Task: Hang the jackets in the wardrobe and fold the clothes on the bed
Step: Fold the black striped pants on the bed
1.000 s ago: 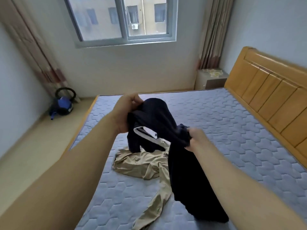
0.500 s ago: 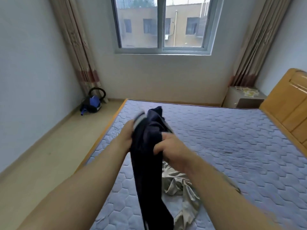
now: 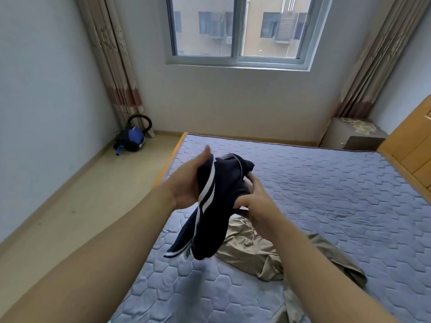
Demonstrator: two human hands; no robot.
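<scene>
Both of my hands hold a dark navy garment (image 3: 219,206) with white stripes, lifted above the bed (image 3: 326,206). My left hand (image 3: 189,183) supports it from the left with the palm flat against the cloth and fingers extended. On the right side my right hand (image 3: 254,201) pinches the fabric. The garment's lower end hangs down with a striped hem. A crumpled beige garment (image 3: 254,252) lies on the grey-blue quilted mattress beneath and to the right of my hands. No wardrobe is in view.
A blue vacuum cleaner (image 3: 133,138) sits on the floor in the left corner under a curtain (image 3: 112,66). A bedside cabinet (image 3: 349,136) with papers stands at the back right beside the wooden headboard (image 3: 410,155). A window (image 3: 238,31) is in the far wall.
The navy garment has been turned and bunched shorter between my hands, showing its white stripes. My left palm has flattened against it. The view has swung left and up.
</scene>
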